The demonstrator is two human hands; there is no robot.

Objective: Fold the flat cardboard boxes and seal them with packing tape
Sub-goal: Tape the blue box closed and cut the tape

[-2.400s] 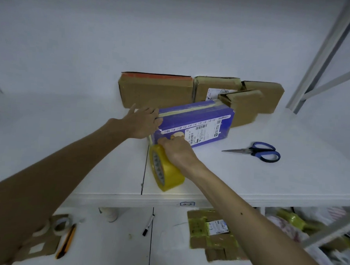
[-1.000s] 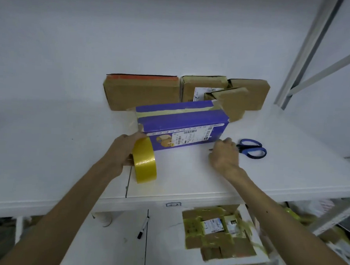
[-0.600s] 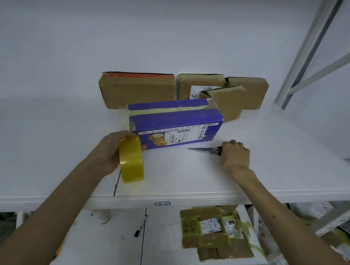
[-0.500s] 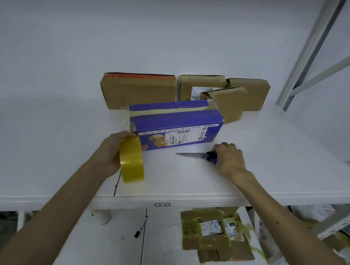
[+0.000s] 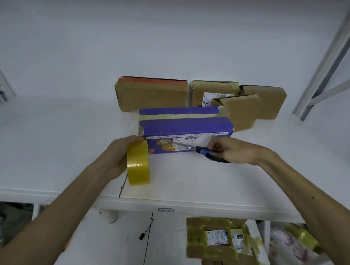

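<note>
A purple box [image 5: 185,126] with a strip of tape along its top stands on the white shelf [image 5: 47,146]. My left hand [image 5: 118,155] grips a yellow tape roll [image 5: 139,165] at the box's left end, where a strip of tape runs from the roll to the corner. My right hand [image 5: 232,150] holds blue-handled scissors [image 5: 201,151] in front of the box, blades pointing left toward the tape.
Several brown cardboard boxes [image 5: 151,94] lean against the back wall, one [image 5: 242,111] just right of the purple box. The lower shelf holds a marker [image 5: 146,229], a taped flattened box [image 5: 219,242] and a white cup [image 5: 109,215]. A metal rack post [image 5: 332,59] rises at right.
My right hand picked the scissors up from the shelf and brought them left, in front of the box. My left hand keeps the tape roll at the box's left end.
</note>
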